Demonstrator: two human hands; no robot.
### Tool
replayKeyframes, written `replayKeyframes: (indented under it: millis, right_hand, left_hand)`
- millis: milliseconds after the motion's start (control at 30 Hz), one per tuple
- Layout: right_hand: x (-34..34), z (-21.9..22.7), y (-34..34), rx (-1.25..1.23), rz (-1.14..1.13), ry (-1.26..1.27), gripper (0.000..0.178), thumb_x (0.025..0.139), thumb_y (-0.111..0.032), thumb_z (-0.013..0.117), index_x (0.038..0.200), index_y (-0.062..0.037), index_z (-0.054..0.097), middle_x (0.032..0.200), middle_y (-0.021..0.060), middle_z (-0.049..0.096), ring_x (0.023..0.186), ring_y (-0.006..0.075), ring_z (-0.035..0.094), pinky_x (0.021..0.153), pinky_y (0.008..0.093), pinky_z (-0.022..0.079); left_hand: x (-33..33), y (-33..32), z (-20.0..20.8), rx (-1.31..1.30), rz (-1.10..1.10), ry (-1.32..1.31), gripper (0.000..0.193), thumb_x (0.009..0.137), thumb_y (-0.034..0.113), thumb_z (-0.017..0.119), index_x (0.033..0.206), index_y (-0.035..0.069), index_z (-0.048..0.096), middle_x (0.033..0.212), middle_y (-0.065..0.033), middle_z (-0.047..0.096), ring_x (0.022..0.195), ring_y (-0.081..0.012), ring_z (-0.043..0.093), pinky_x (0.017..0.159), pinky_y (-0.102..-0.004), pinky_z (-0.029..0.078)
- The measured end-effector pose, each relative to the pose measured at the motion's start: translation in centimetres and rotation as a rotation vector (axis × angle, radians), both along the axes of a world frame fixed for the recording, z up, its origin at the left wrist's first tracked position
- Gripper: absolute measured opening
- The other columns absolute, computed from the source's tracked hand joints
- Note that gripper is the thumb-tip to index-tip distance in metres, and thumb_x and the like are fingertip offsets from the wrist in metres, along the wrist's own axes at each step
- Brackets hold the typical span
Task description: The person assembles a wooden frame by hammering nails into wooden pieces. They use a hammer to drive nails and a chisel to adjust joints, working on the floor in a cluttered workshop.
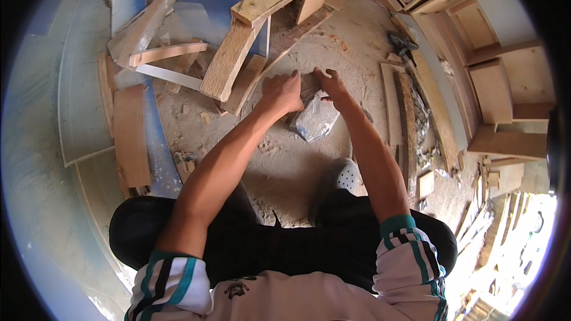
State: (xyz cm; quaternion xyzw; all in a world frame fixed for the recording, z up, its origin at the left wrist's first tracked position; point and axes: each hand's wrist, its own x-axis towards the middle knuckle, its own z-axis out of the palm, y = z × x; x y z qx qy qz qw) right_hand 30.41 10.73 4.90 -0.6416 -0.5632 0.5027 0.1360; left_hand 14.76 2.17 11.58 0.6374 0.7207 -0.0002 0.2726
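Two bare hands meet at the upper middle of the frame over one narrow wood strip (309,83) lying on the sawdust floor (351,53). The left hand (281,92) is curled down onto the strip, fingers clenched over it. The right hand (331,86) presses on it with fingers bent; whether it grips cannot be told, since the strip is mostly hidden beneath both hands. Just below them lies one crumpled grey plastic bag (314,120), with no legible marking. One white perforated clog (345,173) shows at centre, partly hidden by the right forearm. Several loose planks (229,59) are piled in the upper left.
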Motion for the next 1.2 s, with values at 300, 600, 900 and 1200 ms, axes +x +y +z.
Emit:
replayKeyframes:
  millis: [300,600,900,1200]
  right_hand:
    - [-2.2,1.0,-3.2,0.748,1.122,-0.104,0.087,0.077,-0.042,0.078,0.145,-0.0078,0.036,0.137,0.0193,0.050,0.130,0.0368,0.046,0.105,0.0451,0.041]
    - [-4.7,-3.9,-3.1,0.778,0.788,0.147,0.072,0.074,-0.025,0.077,0.134,-0.0064,0.041,0.124,0.0202,0.051,0.115,0.0410,0.053,0.096,0.0478,0.048]
    - [-7.7,-2.4,-4.3,0.699,0.697,0.321,0.078,0.074,-0.026,0.078,0.137,-0.0023,0.038,0.123,0.0242,0.051,0.114,0.0437,0.052,0.098,0.0484,0.046]
    - [-8.5,-3.4,-3.7,0.795,0.603,0.328,0.082,0.076,-0.027,0.081,0.137,0.0042,0.037,0.116,0.0248,0.053,0.108,0.0399,0.055,0.092,0.0463,0.048]
  left_hand:
    - [-4.1,-4.8,1.3,0.156,-0.186,0.458,0.063,0.071,0.015,0.077,0.132,0.012,0.060,0.115,-0.0080,0.057,0.122,-0.0224,0.049,0.105,-0.0436,0.031]
    - [-3.0,-9.3,3.4,0.481,-0.638,0.309,0.035,0.082,0.021,0.067,0.114,0.007,0.067,0.128,-0.0074,0.060,0.121,-0.0264,0.055,0.108,-0.0400,0.038]
    - [-7.7,-11.3,2.5,0.300,0.595,-0.222,0.093,0.072,0.058,0.080,0.133,-0.004,0.047,0.133,-0.0225,0.052,0.122,-0.0322,0.052,0.104,-0.0424,0.039]
    - [-9.9,-9.6,-6.6,0.408,0.275,0.030,0.133,0.067,0.061,0.082,0.149,-0.007,0.003,0.149,-0.0298,0.029,0.138,-0.0409,0.034,0.112,-0.0457,0.032]
